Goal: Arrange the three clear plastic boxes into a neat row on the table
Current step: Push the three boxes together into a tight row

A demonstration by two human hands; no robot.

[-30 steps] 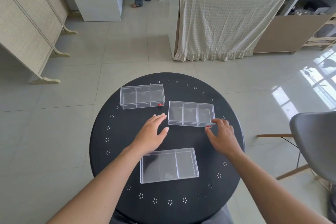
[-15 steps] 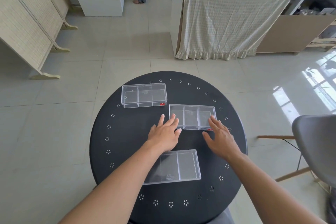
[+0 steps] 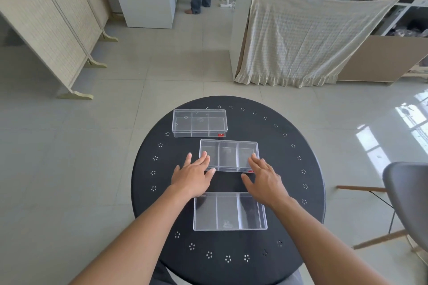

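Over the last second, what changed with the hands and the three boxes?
Both hands came forward onto the middle box: the left hand now rests its fingertips on the near left corner, the right hand on the near right corner, palms flat. No lift shows; the box lies about where it was. The far box and near box stayed put on the black table.
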